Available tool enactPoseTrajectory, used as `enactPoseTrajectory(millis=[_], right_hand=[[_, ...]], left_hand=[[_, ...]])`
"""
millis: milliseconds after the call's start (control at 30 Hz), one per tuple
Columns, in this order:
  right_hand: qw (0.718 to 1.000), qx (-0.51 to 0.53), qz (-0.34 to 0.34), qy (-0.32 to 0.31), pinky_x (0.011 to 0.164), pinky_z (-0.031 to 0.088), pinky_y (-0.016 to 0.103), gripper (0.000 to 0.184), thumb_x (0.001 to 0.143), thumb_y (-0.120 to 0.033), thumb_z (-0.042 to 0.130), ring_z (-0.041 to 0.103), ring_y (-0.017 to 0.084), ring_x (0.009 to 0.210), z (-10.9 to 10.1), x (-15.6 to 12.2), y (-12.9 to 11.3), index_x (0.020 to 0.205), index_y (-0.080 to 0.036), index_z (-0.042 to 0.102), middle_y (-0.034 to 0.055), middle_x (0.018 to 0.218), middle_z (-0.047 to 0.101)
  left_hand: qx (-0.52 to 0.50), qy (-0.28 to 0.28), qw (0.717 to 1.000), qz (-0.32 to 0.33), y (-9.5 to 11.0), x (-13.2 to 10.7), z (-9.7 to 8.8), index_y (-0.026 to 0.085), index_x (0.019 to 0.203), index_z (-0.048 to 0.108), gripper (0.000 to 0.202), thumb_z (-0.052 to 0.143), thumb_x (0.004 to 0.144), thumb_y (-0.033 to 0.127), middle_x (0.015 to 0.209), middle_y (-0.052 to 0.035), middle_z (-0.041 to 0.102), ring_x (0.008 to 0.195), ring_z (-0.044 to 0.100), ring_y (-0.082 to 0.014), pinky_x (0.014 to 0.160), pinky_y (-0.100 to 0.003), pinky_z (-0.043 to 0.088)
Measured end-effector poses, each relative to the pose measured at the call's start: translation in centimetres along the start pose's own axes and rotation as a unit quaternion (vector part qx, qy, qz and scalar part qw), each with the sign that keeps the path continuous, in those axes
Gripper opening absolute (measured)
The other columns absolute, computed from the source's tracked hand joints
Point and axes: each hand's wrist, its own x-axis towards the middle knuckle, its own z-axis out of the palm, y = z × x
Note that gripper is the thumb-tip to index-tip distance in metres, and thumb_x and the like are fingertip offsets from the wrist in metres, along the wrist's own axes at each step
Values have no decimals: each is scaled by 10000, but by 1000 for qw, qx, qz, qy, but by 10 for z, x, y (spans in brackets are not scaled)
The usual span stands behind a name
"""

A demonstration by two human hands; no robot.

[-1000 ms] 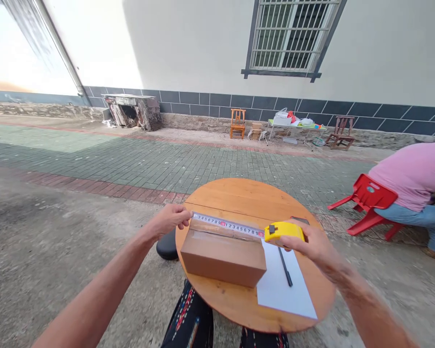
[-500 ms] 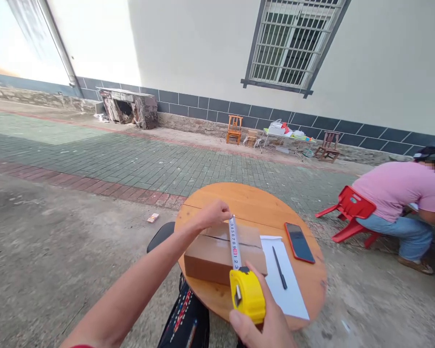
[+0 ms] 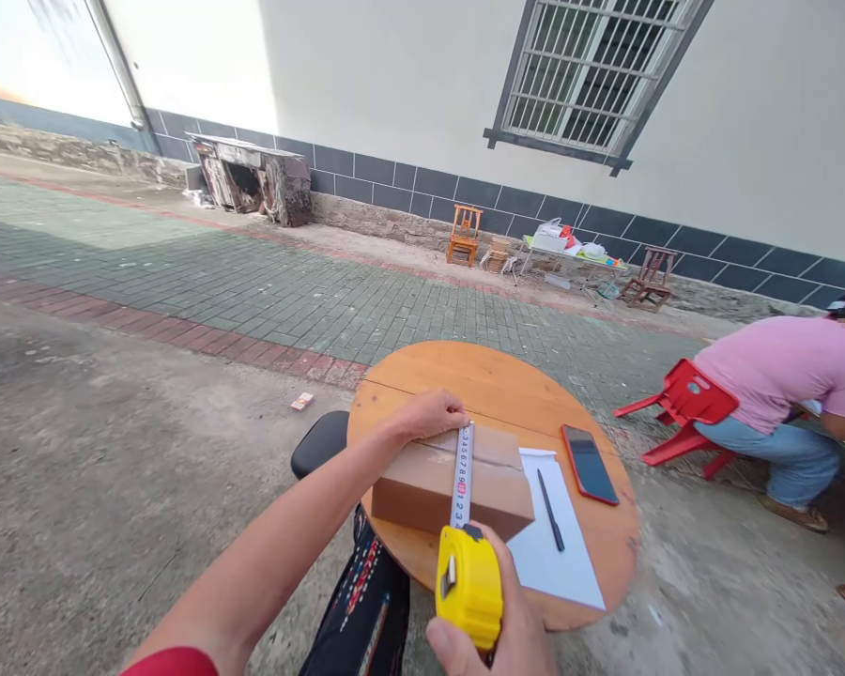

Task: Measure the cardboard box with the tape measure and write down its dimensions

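A brown cardboard box (image 3: 422, 488) lies on a round wooden table (image 3: 479, 380). My left hand (image 3: 428, 415) rests on the box's far edge, its fingers pinched on the end of a white tape blade (image 3: 462, 474). The blade runs across the box's top toward me. My right hand (image 3: 497, 638) grips the yellow tape measure case (image 3: 468, 584) at the near edge of the table, below the box.
A white sheet of paper (image 3: 563, 554) with a black pen (image 3: 551, 510) lies right of the box, and a red-cased phone (image 3: 590, 463) lies beyond. A black stool (image 3: 320, 441) stands left of the table. A person in pink sits on a red chair (image 3: 686, 404) at right.
The tape ran along the box's far long edge a second ago. It now crosses the box's short width, with my right hand and the case pulled toward me. The view tilted slightly.
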Motion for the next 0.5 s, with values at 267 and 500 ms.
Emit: enactPoseTrajectory(millis=[267,500], right_hand=[[1000,10,-9,11,786,544,295,872,637,-598,707,697,303,938,1,-2,-1,1367,-187,465,89,1081,733],[999,-27,-21,35,877,552,282,805,669,-222,645,651,280,1129,-10,-6,7,1441,-243,420,55,1324,630]], left_hand=[[-27,18,999,-6,-1,-2,3,164,713,668,224,617,781,371,636,13,607,621,520,-132,575,-253,354],[-86,69,994,24,23,-19,-20,156,750,656,314,548,798,447,657,10,594,652,531,-148,588,-257,387]])
